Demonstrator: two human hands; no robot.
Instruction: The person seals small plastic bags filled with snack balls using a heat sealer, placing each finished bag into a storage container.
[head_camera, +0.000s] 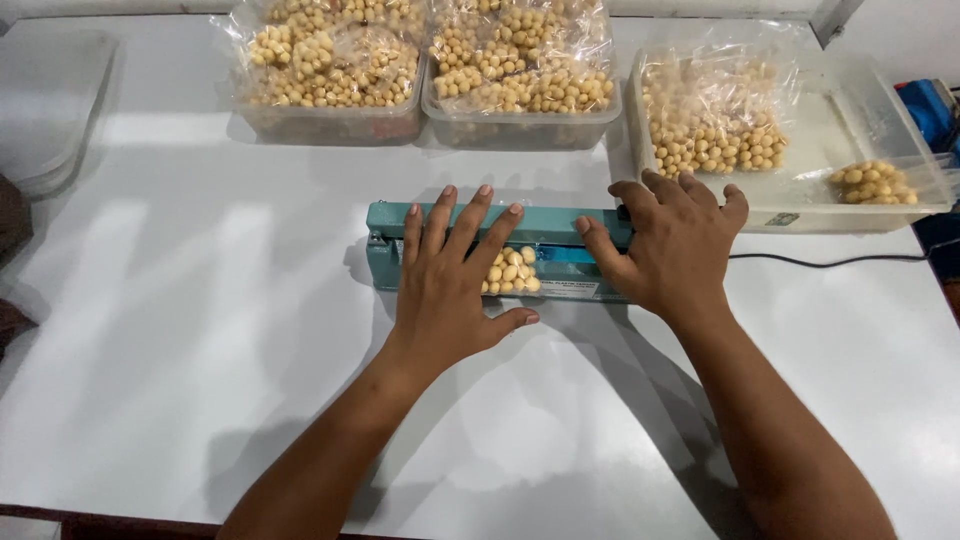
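Note:
A teal heat sealer (560, 262) lies across the middle of the white table (180, 320). A small clear bag of round yellow-beige snack balls (511, 272) lies on it, its top under the sealer's arm. My left hand (450, 275) lies flat, fingers spread, over the bag and the sealer's left part. My right hand (672, 245) presses down on the right end of the sealer's arm, fingers curled over its far edge.
Two clear tubs (330, 118) (520, 125) at the back hold bags of the same balls. A clear tray (850, 205) at right holds a larger bag (715, 130) and a small bag (872, 183). A black cable (830, 263) runs right. Clear lids (45, 105) sit far left.

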